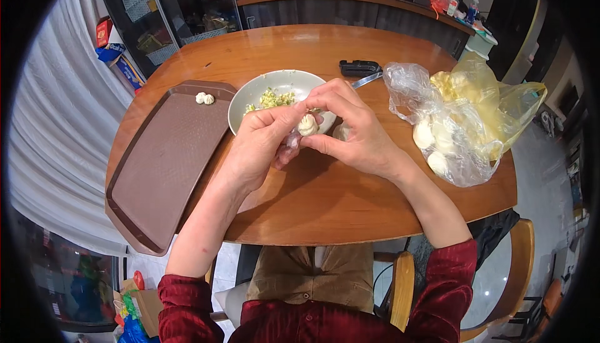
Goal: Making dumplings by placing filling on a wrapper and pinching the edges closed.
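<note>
Between my hands, above the near rim of a bowl, is a small pleated dumpling (308, 125) of pale dough with a gathered top. My left hand (265, 139) cups it from the left, with thin clear plastic visible below the fingers. The thumb and fingers of my right hand (349, 125) meet around its other side. Behind them the pale bowl (241, 94) holds chopped green-and-yellow filling (277, 98). A round pale piece (342, 131) shows partly behind my right hand. On the brown tray (173, 155) to the left, two small pleated dumplings (204, 98) sit touching at the far end.
At the right lie a clear plastic bag (461, 141) with white dough pieces and a yellow plastic bag (478, 80). A metal utensil handle (367, 80) and a black object (360, 67) are beyond the bowl. A wooden chair (520, 272) stands at the lower right.
</note>
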